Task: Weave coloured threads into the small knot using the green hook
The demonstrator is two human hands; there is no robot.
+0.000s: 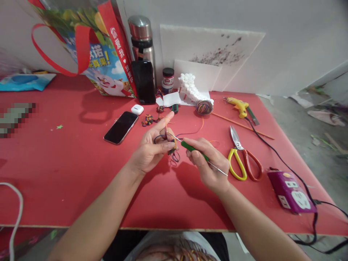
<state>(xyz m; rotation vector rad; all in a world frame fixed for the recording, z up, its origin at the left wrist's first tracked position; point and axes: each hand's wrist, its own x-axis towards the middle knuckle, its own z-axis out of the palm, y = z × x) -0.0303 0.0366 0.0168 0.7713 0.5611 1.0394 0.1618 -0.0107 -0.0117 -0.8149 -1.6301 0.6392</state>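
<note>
Between the thumb and fingers of my left hand (152,146) is a small crochet piece (172,148) in dark and orange yarn, with loose dark loops hanging below it. Orange yarn runs up over the raised index finger. My right hand (208,163) grips a crochet hook (191,148) by its green handle; the metal tip reaches left to the yarn by my left fingers. From the work, a strand trails back to a multicoloured ball of yarn (204,107). Whether the hook's tip sits inside a loop is too small to tell.
Right of my hands lie scissors (239,154), a yellow glue gun (239,106), an orange stick (244,126) and a purple power block (292,192) with cables. Behind stand a gift bag (108,69), a steel flask (141,36), an upright phone (143,82) and a jar (168,79). Another phone (121,127) lies flat.
</note>
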